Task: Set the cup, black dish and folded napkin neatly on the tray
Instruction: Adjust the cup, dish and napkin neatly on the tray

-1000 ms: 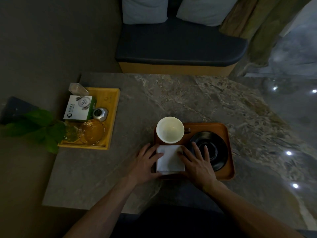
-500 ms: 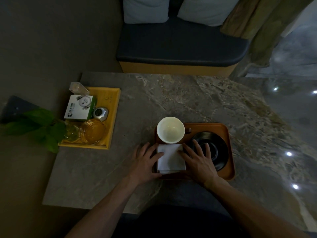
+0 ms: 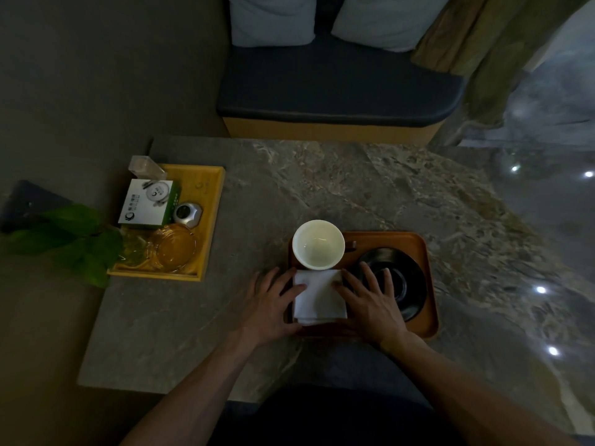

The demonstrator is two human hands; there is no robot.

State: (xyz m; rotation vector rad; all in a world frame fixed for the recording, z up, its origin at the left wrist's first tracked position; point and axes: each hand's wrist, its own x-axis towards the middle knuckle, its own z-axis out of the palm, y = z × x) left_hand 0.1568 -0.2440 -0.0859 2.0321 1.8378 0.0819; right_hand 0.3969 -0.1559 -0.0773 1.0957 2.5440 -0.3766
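Note:
A brown tray [image 3: 429, 304] lies on the stone table in front of me. On its far left corner stands a white cup [image 3: 318, 245], empty and upright. A black dish [image 3: 407, 278] fills the tray's right half. The folded white napkin [image 3: 318, 296] lies flat on the tray's near left, just below the cup. My left hand [image 3: 270, 307] lies flat with straight fingers, its fingertips touching the napkin's left edge. My right hand [image 3: 373, 300] lies flat too, touching the napkin's right edge and covering part of the dish.
A yellow tray [image 3: 211, 226] at the table's left holds a green-and-white box [image 3: 148, 204], a glass ashtray [image 3: 174, 247] and a small silver object [image 3: 188, 214]. A leafy plant [image 3: 70, 239] overhangs the left edge. A cushioned bench [image 3: 335, 88] stands beyond the table.
Both hands stay flat at the napkin's sides and have shifted only slightly. The napkin sits a little squarer below the cup.

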